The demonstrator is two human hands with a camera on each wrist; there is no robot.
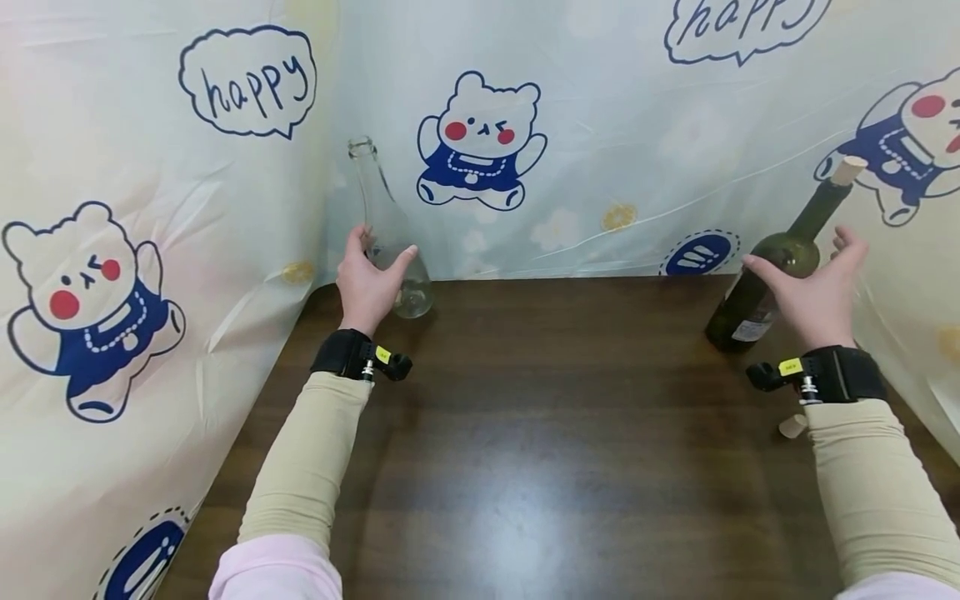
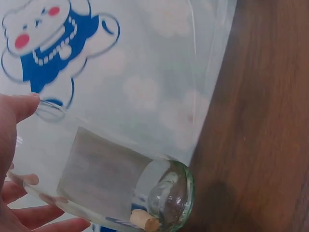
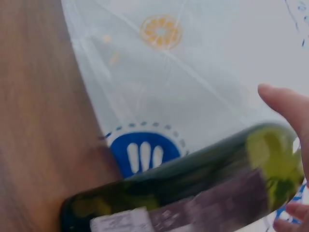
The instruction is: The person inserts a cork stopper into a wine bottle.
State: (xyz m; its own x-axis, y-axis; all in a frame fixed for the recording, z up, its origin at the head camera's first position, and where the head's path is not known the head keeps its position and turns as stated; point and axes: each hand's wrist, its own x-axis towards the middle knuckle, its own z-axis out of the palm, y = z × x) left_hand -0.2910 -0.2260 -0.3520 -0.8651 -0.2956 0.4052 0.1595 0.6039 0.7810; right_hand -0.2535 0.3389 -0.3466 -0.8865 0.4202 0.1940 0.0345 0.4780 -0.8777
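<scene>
Upright at the table's back left, the clear glass bottle [image 1: 392, 218] has an uncorked mouth. My left hand [image 1: 371, 287] is around its body, thumb in front and fingers spread at the far side; some fingers show through the glass in the left wrist view. A small cork [image 2: 144, 220] appears by its base; I cannot tell whether inside or behind. On the back right stands a dark green bottle [image 1: 763, 271] with a cork [image 1: 848, 171] in its neck and a label low down. My right hand [image 1: 817, 292] is spread around it, thumb raised off the glass.
Another loose cork [image 1: 792, 427] lies on the brown wooden table [image 1: 555, 425], beside my right forearm. A patterned cloth [image 1: 585, 167] with bears hangs along the back and both sides, close behind the bottles.
</scene>
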